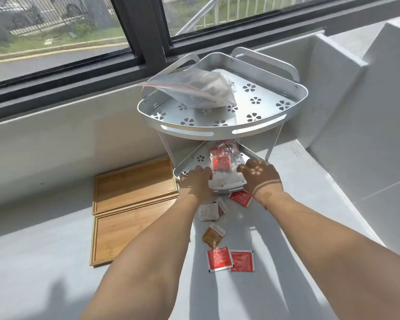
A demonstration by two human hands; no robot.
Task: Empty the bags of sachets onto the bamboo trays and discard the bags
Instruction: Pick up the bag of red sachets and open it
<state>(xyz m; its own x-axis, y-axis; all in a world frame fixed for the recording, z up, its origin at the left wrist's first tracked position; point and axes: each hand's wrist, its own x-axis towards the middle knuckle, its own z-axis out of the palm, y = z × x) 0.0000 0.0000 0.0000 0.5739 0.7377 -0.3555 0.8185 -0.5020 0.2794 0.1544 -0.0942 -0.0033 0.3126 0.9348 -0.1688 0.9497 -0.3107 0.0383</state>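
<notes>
Sachet bag (222, 167) on lower shelf (183, 168), between both hands' fingers (204, 170)

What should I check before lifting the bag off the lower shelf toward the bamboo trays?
1. Both hands on the bag of sachets: ok; left hand and right hand flank it on the lower shelf.
2. Firm grip: cannot tell; the fingertips are hidden.
3. Bag sealed: cannot tell.
4. Bamboo trays free to receive: ok; both lie bare, left of the rack.
5. Path clear: not ok; loose sachets lie on the counter below the hands.
6. Second bag stable: ok; it rests on the upper shelf.
</notes>
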